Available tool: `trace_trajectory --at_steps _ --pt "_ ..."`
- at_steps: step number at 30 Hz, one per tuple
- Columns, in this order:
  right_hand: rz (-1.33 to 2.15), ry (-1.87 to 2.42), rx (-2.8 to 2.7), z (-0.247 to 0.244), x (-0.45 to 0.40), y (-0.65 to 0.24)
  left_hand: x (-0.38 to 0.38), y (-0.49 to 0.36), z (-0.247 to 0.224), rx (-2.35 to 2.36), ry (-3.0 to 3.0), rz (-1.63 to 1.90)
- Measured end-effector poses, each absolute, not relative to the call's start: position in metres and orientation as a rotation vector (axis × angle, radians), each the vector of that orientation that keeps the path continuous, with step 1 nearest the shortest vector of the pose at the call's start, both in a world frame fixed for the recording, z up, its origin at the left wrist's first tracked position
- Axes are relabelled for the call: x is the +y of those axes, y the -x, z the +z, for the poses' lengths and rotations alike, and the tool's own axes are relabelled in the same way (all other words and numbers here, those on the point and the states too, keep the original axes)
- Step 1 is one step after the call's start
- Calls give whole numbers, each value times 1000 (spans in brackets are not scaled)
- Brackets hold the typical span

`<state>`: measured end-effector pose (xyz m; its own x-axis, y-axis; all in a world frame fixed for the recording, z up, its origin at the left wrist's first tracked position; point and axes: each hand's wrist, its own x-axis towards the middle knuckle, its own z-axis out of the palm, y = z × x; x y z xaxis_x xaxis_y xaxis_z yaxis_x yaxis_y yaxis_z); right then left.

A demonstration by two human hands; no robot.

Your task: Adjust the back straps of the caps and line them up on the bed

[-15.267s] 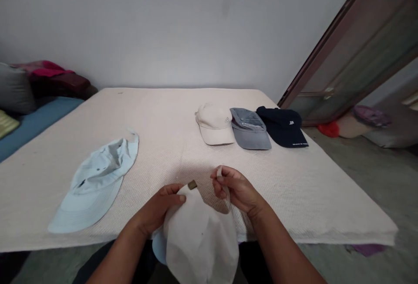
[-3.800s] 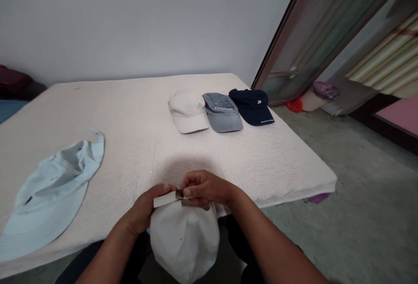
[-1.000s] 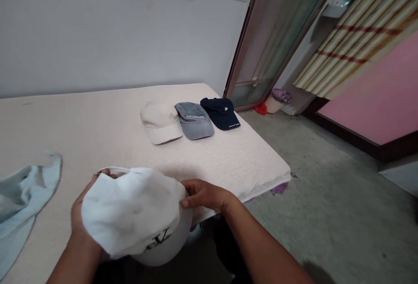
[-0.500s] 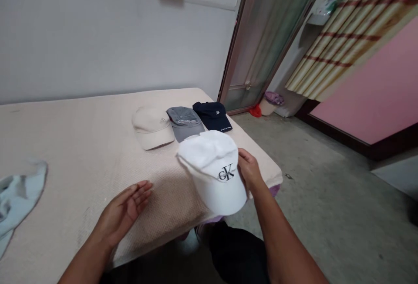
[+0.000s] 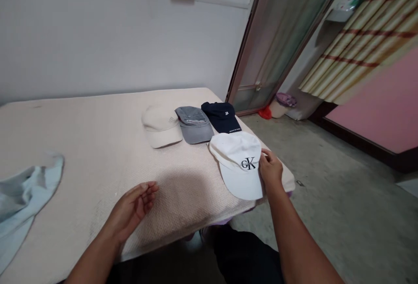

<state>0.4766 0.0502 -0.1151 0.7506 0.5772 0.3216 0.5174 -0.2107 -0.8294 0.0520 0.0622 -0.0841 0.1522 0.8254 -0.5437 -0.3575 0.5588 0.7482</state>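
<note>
A white baseball cap with black letters on its front is at the right end of the padded surface, brim toward me. My right hand grips its right edge, the fingertips partly hidden behind the cap. Over the surface to the left, my left hand holds nothing, its fingers loosely curled and slightly apart. Behind the white cap lie three more caps in a row: a beige cap, a grey cap and a navy cap.
Pale blue cloth lies at the left of the cream-covered surface. A white wall backs it. On the floor to the right stands a bin with a purple liner, near a sliding door and striped curtain.
My right hand has carried the white cap rightward and lowered it toward the corner, beside the navy cap. My left hand stays empty in about the same place. The view has shifted slightly left.
</note>
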Motion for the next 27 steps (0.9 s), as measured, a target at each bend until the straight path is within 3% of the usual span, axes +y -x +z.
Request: trace_trajectory --at_steps 6,10,16,27 --pt "-125 1623 -745 -75 45 -415 56 -41 -81 1086 -509 967" --pt "206 1507 -1098 -56 42 -316 51 -24 -75 1110 -523 1084" --pt "736 1206 -1842 -65 32 -181 50 27 -63 1219 -483 1395" --pt "918 1131 -2238 -88 43 -99 25 180 -55 1647 -434 2241"
